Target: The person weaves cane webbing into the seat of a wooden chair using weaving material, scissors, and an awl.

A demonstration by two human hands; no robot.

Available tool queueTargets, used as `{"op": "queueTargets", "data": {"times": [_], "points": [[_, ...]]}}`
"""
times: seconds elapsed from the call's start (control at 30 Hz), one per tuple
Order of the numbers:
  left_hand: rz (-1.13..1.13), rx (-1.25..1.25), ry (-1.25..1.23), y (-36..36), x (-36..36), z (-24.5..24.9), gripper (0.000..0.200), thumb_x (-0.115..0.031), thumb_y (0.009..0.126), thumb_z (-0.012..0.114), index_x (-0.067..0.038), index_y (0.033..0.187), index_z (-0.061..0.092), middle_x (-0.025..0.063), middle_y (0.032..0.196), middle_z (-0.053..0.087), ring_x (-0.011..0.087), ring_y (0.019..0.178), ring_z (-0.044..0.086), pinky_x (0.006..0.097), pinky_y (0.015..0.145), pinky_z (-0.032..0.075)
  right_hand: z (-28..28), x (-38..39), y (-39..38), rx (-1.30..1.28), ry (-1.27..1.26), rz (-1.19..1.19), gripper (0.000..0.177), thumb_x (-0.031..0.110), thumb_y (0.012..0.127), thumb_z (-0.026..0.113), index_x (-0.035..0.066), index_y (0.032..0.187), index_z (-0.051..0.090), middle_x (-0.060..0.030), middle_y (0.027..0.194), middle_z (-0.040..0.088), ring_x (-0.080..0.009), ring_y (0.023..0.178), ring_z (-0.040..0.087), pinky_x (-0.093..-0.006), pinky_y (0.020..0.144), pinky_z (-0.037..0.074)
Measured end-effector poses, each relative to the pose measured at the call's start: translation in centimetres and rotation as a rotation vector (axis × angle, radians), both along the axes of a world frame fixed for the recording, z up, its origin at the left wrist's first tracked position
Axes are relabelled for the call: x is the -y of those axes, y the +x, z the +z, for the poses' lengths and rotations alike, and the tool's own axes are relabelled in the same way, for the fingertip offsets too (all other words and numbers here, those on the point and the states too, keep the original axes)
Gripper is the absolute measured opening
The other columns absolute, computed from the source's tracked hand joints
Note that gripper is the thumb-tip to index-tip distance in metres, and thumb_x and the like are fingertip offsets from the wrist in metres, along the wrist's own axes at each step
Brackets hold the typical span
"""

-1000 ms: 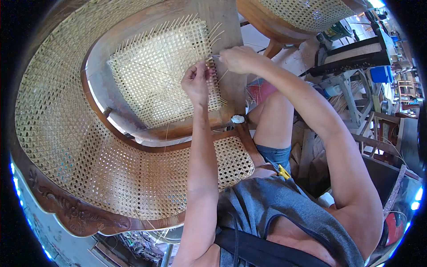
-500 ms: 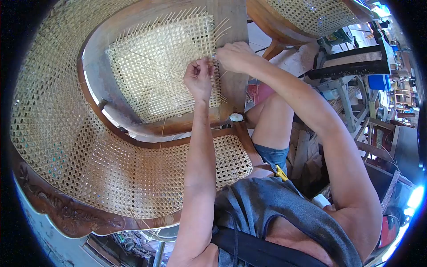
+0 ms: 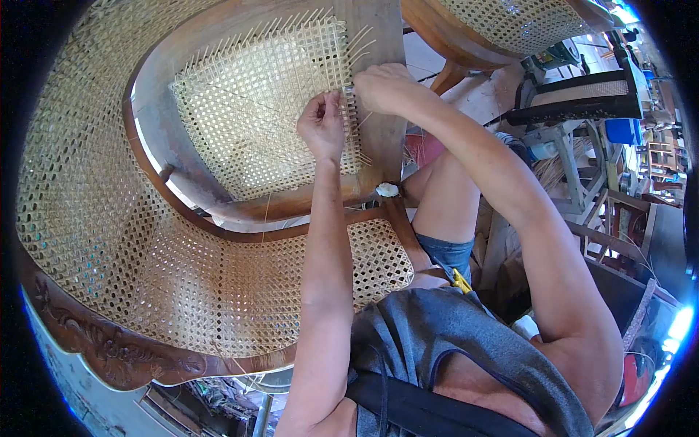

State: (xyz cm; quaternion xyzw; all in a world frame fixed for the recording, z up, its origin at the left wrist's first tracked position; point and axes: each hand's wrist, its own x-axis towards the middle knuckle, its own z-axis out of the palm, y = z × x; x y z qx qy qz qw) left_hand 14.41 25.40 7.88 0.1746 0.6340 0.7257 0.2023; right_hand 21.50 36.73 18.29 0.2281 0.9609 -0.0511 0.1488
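Observation:
A woven cane panel [image 3: 247, 116] fills the opening of a curved wooden frame [image 3: 380, 109], with loose cane ends sticking up along its top and right edges. Over the panel's right part is my left hand [image 3: 322, 125], its fingers curled and pinched together; what they hold is too small to make out. My right hand [image 3: 384, 89] lies at the right edge of the weave, over the wooden rail, with closed fingers turned down. Its fingertips are mostly hidden, and so is anything between them.
A large cane seat with a carved wooden rim [image 3: 116, 348] curves below and left. Another cane piece [image 3: 510, 25] stands at the top. A dark-framed chair [image 3: 582, 98], a blue container [image 3: 623, 132] and wooden frames are at the right. A white lump [image 3: 387, 190] sits on the frame joint.
My left hand has shifted slightly left and away from the panel's right edge. My right hand has moved slightly up, still closed. The view has shifted a little.

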Motion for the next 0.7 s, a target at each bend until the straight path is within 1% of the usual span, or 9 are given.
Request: {"op": "queueTargets", "data": {"times": [0.03, 0.07, 0.23, 0.33, 0.47, 0.5, 0.57, 0.67, 0.7], "points": [[-0.001, -0.065, -0.052, 0.0, 0.0, 0.2, 0.017, -0.013, 0.091, 0.069, 0.004, 0.090, 0.070, -0.0010, 0.070, 0.062, 0.0029, 0.058, 0.048, 0.0197, 0.050, 0.040, 0.0, 0.0, 0.0, -0.006, -0.016, -0.027, 0.022, 0.012, 0.086, 0.054, 0.001, 0.094, 0.071, -0.0238, 0.098, 0.068, -0.0373, 0.097, 0.066, -0.0458, 0.084, 0.051], [0.001, -0.064, -0.053, 0.0, 0.0, 0.4, 0.017, -0.013, 0.091, 0.069, 0.004, 0.090, 0.070, -0.0010, 0.070, 0.062, 0.0029, 0.058, 0.048, 0.0197, 0.050, 0.040, 0.0, 0.0, 0.0, -0.012, -0.032, -0.054, 0.023, 0.013, 0.086, 0.054, 0.001, 0.097, 0.071, -0.0238, 0.100, 0.068, -0.0374, 0.100, 0.065, -0.0460, 0.087, 0.050], [-0.021, -0.099, -0.101, -0.3, 0.0, 0.8, 0.016, -0.012, 0.089, 0.070, 0.004, 0.091, 0.071, -0.0010, 0.072, 0.064, 0.0031, 0.061, 0.050, 0.0205, 0.055, 0.042, 0.3, 0.3, 0.3, 0.020, -0.061, -0.102, 0.026, 0.017, 0.090, 0.052, 0.001, 0.101, 0.070, -0.0238, 0.103, 0.067, -0.0380, 0.101, 0.065, -0.0468, 0.087, 0.050], [-0.032, -0.061, -0.034, -0.2, -0.1, 1.2, 0.017, -0.013, 0.089, 0.070, 0.004, 0.091, 0.071, -0.0006, 0.072, 0.064, 0.0032, 0.062, 0.051, 0.0200, 0.057, 0.042, 0.3, -0.1, 1.4, 0.011, -0.093, -0.146, 0.029, 0.020, 0.092, 0.050, 0.001, 0.102, 0.069, -0.0242, 0.104, 0.067, -0.0386, 0.101, 0.064, -0.0470, 0.087, 0.050], [-0.054, -0.022, -0.072, -0.6, -0.3, 0.8, 0.018, -0.013, 0.090, 0.070, 0.005, 0.090, 0.070, 0.0004, 0.073, 0.065, 0.0033, 0.063, 0.052, 0.0202, 0.055, 0.042, 0.3, 0.1, 1.7, -0.034, -0.111, -0.167, 0.031, 0.023, 0.093, 0.049, 0.000, 0.101, 0.069, -0.0247, 0.104, 0.067, -0.0391, 0.101, 0.064, -0.0472, 0.088, 0.049], [-0.059, -0.026, -0.085, -0.7, -0.3, 0.5, 0.018, -0.013, 0.090, 0.069, 0.005, 0.091, 0.070, 0.0007, 0.074, 0.065, 0.0035, 0.063, 0.052, 0.0202, 0.053, 0.043, 0.3, 0.3, 1.8, -0.033, -0.112, -0.173, 0.031, 0.023, 0.093, 0.049, 0.000, 0.101, 0.069, -0.0247, 0.104, 0.067, -0.0391, 0.101, 0.064, -0.0472, 0.088, 0.049], [-0.065, -0.032, -0.098, -0.8, -0.3, -0.1, 0.018, -0.013, 0.091, 0.069, 0.004, 0.091, 0.069, 0.0011, 0.075, 0.065, 0.0037, 0.064, 0.053, 0.0203, 0.052, 0.044, 0.3, 0.7, 1.1, -0.054, -0.066, -0.182, 0.026, 0.014, 0.086, 0.054, 0.002, 0.102, 0.070, -0.0209, 0.107, 0.068, -0.0335, 0.103, 0.065, -0.0427, 0.087, 0.051], [-0.049, -0.018, -0.035, -0.7, -0.1, -1.2, 0.017, -0.014, 0.092, 0.067, 0.002, 0.092, 0.068, 0.0008, 0.076, 0.065, 0.0039, 0.063, 0.054, 0.0204, 0.051, 0.047, -0.5, 0.6, -0.1, -0.013, -0.047, -0.117, 0.025, 0.012, 0.084, 0.055, 0.000, 0.100, 0.070, -0.0211, 0.104, 0.069, -0.0331, 0.100, 0.067, -0.0422, 0.086, 0.052], [-0.045, 0.041, 0.031, -0.5, 0.0, -1.3, 0.017, -0.013, 0.092, 0.067, 0.003, 0.088, 0.067, 0.0004, 0.071, 0.063, 0.0038, 0.060, 0.052, 0.0208, 0.051, 0.044, 0.1, 0.9, -0.3, -0.012, -0.049, -0.117, 0.025, 0.012, 0.084, 0.055, 0.000, 0.100, 0.070, -0.0211, 0.104, 0.069, -0.0331, 0.100, 0.067, -0.0422, 0.086, 0.052]]}}
